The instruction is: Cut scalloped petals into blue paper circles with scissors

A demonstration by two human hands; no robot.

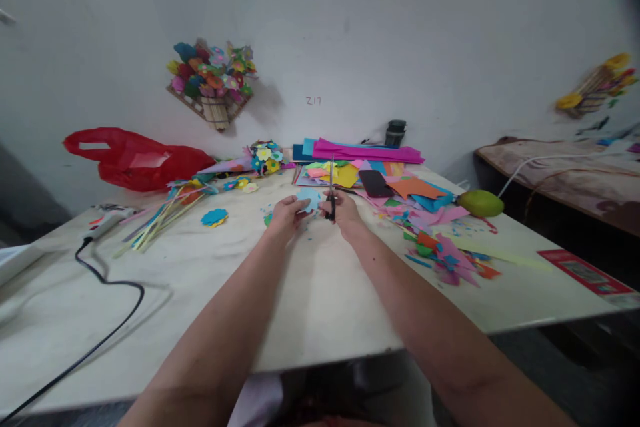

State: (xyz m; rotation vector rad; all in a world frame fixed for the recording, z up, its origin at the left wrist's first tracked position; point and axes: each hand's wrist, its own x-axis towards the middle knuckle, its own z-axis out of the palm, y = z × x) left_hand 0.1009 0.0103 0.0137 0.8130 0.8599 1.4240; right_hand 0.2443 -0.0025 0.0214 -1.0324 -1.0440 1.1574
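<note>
Over the middle of the table, my left hand (285,219) is closed on a light blue paper piece (309,198) with a scalloped edge. Just to its right, my right hand (345,209) grips a pair of scissors (331,197) with black handles, the blades pointing up and away from me. The fingertips of my right hand are close to the paper's right edge; whether they touch it I cannot tell. Small blue and green scraps (269,217) lie beside my left hand. Left of it rests a small stack of blue and yellow paper flowers (215,217).
Coloured paper sheets (370,151), a phone (375,183) and a green fruit (481,203) lie to the back and right. Paper scraps (450,257) cover the right side. At left are a red bag (135,160), paper strips (160,217) and a power strip (110,220) with its cable.
</note>
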